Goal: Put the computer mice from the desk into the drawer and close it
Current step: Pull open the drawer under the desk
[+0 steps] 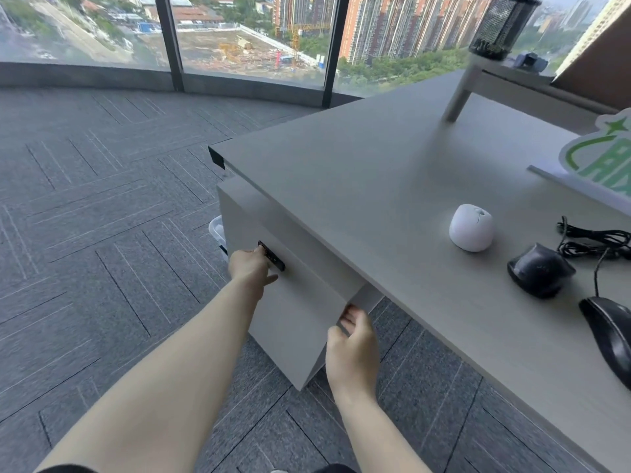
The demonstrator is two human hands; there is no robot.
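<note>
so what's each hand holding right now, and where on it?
Both are on the drawer front: the left hand at its black handle, the right hand gripping its right side edge. No mouse is held.

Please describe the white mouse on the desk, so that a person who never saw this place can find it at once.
Start at the grey desk, near its right side. Three mice lie there in a row. The white mouse is the farthest, beyond the dark rounded mouse and the black corded mouse; it alone is white and shows no cable.
</note>
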